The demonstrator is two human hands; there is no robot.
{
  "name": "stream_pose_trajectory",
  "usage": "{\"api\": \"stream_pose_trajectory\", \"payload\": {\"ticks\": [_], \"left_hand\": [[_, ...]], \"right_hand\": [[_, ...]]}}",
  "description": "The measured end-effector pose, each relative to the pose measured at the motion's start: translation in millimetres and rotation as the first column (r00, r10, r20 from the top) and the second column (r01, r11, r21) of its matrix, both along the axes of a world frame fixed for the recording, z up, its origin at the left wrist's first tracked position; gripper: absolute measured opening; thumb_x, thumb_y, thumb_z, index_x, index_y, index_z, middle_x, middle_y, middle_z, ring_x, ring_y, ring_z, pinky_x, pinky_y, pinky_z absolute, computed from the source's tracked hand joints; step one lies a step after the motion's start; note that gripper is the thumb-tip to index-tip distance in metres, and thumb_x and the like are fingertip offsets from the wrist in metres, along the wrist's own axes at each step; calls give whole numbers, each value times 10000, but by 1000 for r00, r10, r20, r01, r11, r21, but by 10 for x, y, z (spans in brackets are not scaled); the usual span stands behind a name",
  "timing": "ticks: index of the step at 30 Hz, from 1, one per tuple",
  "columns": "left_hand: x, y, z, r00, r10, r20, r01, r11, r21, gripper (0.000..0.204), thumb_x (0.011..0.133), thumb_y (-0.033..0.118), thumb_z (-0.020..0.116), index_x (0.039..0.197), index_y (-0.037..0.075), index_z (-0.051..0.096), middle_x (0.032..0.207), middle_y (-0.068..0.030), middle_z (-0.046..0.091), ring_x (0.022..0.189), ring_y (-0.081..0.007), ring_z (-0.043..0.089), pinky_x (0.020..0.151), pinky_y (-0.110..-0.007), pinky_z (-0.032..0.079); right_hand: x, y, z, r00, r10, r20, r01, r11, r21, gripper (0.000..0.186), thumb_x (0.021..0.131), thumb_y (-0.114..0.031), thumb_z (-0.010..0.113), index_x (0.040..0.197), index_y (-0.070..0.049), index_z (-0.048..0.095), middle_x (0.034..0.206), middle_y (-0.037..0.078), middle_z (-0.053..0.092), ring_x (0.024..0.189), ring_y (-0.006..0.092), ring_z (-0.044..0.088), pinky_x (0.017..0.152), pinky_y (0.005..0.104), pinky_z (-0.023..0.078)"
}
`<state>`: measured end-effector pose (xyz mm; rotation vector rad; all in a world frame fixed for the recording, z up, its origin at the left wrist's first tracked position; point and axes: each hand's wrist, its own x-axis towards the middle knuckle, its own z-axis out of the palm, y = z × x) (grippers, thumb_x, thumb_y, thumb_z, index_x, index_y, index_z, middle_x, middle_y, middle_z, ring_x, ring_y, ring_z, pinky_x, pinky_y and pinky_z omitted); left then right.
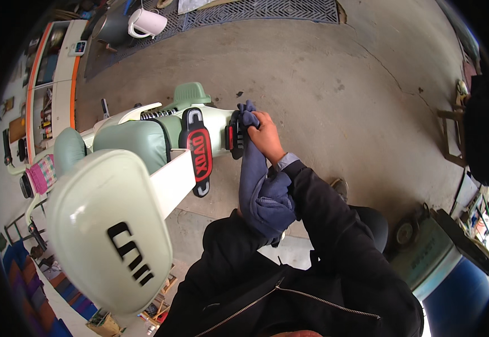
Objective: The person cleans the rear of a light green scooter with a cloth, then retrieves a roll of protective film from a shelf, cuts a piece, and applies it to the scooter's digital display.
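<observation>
My right hand is closed on a bunched end of a blue-grey cloth, beside the small black-and-red tail light at the back of a pale green electric scooter. The rest of the cloth hangs down toward my lap. My left forearm reaches up under it, and the cloth hides the left hand's fingers. Left of the cloth, a black-and-red light bar is fixed to the scooter's rear, next to a large rounded pale green panel with black lettering.
The scooter's green padded seat and handlebars stretch to the left. A white cabinet with orange edges stands at far left. A pink jug is near the dark floor mat. At right are a wooden stool and a blue barrel.
</observation>
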<state>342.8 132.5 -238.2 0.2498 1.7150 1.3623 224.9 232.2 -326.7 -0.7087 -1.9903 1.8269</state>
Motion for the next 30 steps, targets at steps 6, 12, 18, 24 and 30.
{"api": "stream_pose_trajectory", "payload": {"ticks": [6, 12, 18, 24, 30], "left_hand": [[-134, -33, -145, 995, -38, 96, 24, 989, 146, 185, 1036, 269, 535, 1011, 95, 592, 933, -68, 622, 811, -189, 601, 707, -357, 501], [-98, -15, 39, 772, -213, 599, -61, 913, 404, 168, 1042, 245, 510, 1011, 94, 577, 947, -69, 609, 815, -184, 592, 699, -357, 495], [-195, 35, 61, 538, -286, 793, -190, 875, 445, 154, 1048, 222, 485, 1011, 93, 562, 961, -70, 596, 818, -179, 584, 690, -357, 489], [-378, 218, 126, 760, -470, -448, 363, 880, -307, 170, 1051, 238, 460, 1007, 101, 552, 947, -62, 588, 808, -181, 582, 685, -359, 486], [-290, 90, 294, 898, -419, 138, 330, 846, 419, 215, 1064, 281, 446, 1059, 98, 560, 958, -74, 580, 868, -225, 591, 770, -379, 501]], "right_hand": [[276, -108, -458, 951, 242, 195, -254, 967, 36, 401, 785, -70, 651, 1181, -32, 695, 1179, 240, 685, 1095, 432, 672, 959, 447, 537], [641, -142, -257, 841, 360, 403, -169, 883, -437, 325, 776, -68, 660, 1093, -8, 706, 910, 241, 741, 879, 427, 725, 835, 482, 569], [-3, 284, -2, 964, 103, -244, -73, 989, 127, 370, 812, -77, 680, 1180, -41, 670, 1066, 242, 677, 1008, 452, 660, 900, 468, 541], [-64, 86, -200, 927, 376, -1, -371, 915, 157, 390, 807, -112, 707, 1188, -65, 634, 1111, 257, 648, 1034, 478, 627, 924, 500, 524], [161, 142, -60, 794, 574, 202, -581, 813, -26, 319, 785, -145, 699, 1088, -50, 668, 1039, 243, 693, 1002, 461, 652, 886, 499, 532]]}}
